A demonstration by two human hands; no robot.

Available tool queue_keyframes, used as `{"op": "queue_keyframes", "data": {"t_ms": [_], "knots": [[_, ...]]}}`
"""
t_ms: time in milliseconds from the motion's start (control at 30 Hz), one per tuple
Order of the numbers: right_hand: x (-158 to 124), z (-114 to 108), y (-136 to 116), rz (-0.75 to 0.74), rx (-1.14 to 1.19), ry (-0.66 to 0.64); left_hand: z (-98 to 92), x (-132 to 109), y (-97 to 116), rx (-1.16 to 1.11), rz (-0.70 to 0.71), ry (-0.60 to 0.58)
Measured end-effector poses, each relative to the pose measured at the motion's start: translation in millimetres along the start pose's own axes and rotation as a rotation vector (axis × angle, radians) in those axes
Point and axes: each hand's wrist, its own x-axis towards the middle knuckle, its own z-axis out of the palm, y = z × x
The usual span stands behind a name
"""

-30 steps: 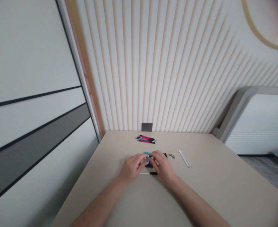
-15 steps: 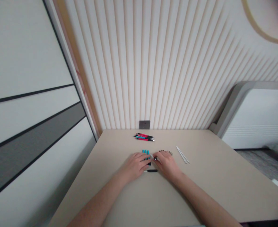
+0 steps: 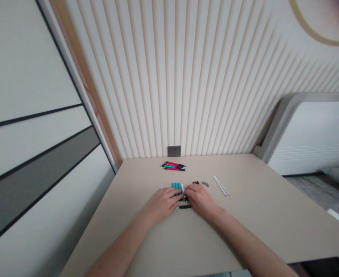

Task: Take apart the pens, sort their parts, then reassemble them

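Your left hand (image 3: 165, 201) and right hand (image 3: 200, 198) sit close together in the middle of the view, palms turned down, knuckles up. Their fingertips point inward and nearly meet. The fingers of both hands are loosely curled, not spread flat; whether they pinch shut is too small to tell. Your left forearm (image 3: 123, 246) comes up from the lower left and your right forearm (image 3: 244, 246) from the lower right. Both are bare and stretched well forward, and together they form a narrow V. Both wrists are low and straight.
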Motion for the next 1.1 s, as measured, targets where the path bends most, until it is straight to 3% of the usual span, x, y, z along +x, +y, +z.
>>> {"op": "queue_keyframes", "data": {"t_ms": [167, 267, 433, 700, 1100], "knots": [[-2, -5, -4, 0.012, -0.014, -0.044, -4.5, -3, -11, 0.009, -0.021, 0.063], [-4, -11, -8, 0.034, 0.016, -0.031, -7.2, -10, -32, 0.021, -0.142, 0.129], [-6, -15, -12, 0.106, 0.086, -0.031, -3.7, -20, -59, 0.007, -0.227, 0.100], [1, -4, -11, 0.191, 0.158, -0.031, 9.8, -7, -58, -0.094, -0.213, 0.103], [1, -1, -14, 0.194, 0.213, -0.002, 15.1, -5, -61, -0.131, -0.217, 0.126]]}}
